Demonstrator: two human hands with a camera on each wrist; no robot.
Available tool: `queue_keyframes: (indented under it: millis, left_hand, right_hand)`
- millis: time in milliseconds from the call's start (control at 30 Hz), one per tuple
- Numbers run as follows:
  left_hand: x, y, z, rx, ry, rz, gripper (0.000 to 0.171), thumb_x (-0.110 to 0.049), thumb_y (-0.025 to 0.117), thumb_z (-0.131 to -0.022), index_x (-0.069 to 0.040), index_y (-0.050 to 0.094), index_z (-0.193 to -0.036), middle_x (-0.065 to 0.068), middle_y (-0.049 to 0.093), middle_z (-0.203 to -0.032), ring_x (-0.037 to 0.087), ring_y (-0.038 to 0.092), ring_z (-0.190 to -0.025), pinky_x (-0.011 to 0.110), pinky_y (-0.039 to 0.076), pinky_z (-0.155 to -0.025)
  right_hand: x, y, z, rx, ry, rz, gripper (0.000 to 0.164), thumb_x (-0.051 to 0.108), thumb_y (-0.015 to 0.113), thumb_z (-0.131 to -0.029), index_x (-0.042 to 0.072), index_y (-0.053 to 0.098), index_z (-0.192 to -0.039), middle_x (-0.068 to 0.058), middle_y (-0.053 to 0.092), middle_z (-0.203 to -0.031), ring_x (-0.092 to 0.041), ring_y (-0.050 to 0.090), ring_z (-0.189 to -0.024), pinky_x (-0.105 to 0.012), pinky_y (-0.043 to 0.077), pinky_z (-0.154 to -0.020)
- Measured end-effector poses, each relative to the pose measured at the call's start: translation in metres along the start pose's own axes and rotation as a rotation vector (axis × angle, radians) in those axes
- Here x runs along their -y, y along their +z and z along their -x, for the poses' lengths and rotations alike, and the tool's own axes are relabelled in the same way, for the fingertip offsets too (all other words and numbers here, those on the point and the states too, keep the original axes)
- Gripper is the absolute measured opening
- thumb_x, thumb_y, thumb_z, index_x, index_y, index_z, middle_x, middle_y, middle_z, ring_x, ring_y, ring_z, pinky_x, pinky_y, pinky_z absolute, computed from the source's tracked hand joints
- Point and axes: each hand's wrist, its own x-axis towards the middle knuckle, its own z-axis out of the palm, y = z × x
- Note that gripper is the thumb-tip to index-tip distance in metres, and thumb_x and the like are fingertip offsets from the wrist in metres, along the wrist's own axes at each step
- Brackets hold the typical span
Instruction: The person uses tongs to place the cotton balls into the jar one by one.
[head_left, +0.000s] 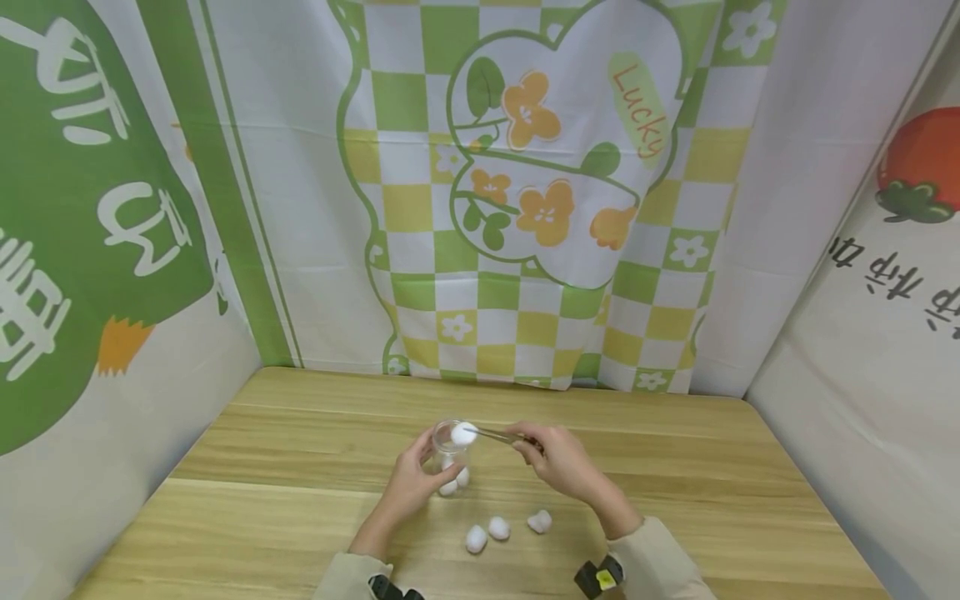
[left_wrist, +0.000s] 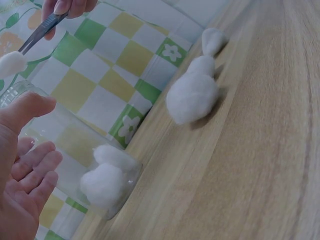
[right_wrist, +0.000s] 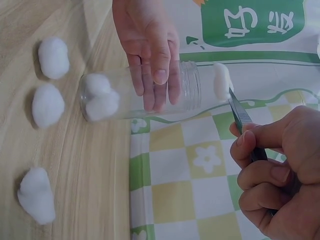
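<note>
A clear jar (right_wrist: 175, 107) stands upright on the table with a couple of white cotton balls (right_wrist: 102, 97) at its bottom. My left hand (head_left: 411, 477) holds the jar around its side, thumb on the near face and fingers behind. In my right hand (head_left: 558, 460) I grip metal tweezers (right_wrist: 240, 110). Their tips pinch another cotton ball (right_wrist: 221, 81) just above the jar's open mouth, apart from the rim. On the table nearer to me lie three loose cotton balls, one at the left (head_left: 476, 539), one in the middle (head_left: 498, 527) and one at the right (head_left: 539, 522).
The wooden table (head_left: 300, 500) spreads out around both hands. Behind it hangs a green and yellow checked curtain (head_left: 487, 333). Printed cloth walls stand at the left (head_left: 225, 208) and right (head_left: 847, 350). Dark straps with devices sit at both sleeves.
</note>
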Motion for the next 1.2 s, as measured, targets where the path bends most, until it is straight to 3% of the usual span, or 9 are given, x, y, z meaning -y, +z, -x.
queue_keyframes:
  millis: [1200]
  left_hand:
    - [-0.002,0.0,0.0,0.004,-0.008,-0.026,0.07,-0.016,0.076,-0.082,0.002,0.042,-0.141,0.026,0.052,-0.14,0.043,0.05,-0.131,0.055,0.042,-0.113]
  right_hand:
    - [-0.004,0.017,-0.011,-0.016,0.013,-0.013,0.024,0.008,0.056,-0.096,0.002,0.065,-0.117,-0.001,0.055,-0.062,0.004,0.036,-0.051,-0.012,0.032,-0.044]
